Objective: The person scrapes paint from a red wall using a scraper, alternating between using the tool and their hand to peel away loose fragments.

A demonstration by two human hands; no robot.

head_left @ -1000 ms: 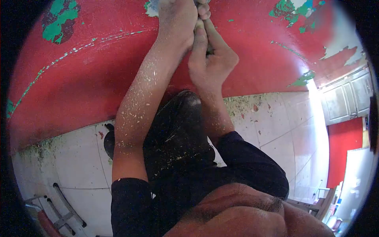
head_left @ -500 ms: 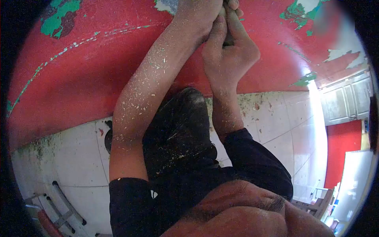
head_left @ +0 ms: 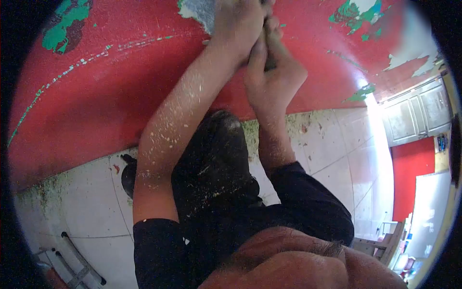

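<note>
Both hands, the left hand (head_left: 238,24) and right hand (head_left: 274,72), are clasped together around a dark tool handle (head_left: 270,61) (its blade is hidden above them), pressed to the red wall (head_left: 120,86). Bared grey plaster (head_left: 199,12) lies just left of them. Judging by that, the scraping is mid-stroke; the next push calls for steady pressure.

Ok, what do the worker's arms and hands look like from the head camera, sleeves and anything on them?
Both arms wear dark, near-black sleeves pushed up to about the elbow, so the forearms are bare. No gloves, watch or rings show. The left forearm is thickly speckled with pale flakes and dust; the right hand and the left hand carry a lighter dusting.
</note>
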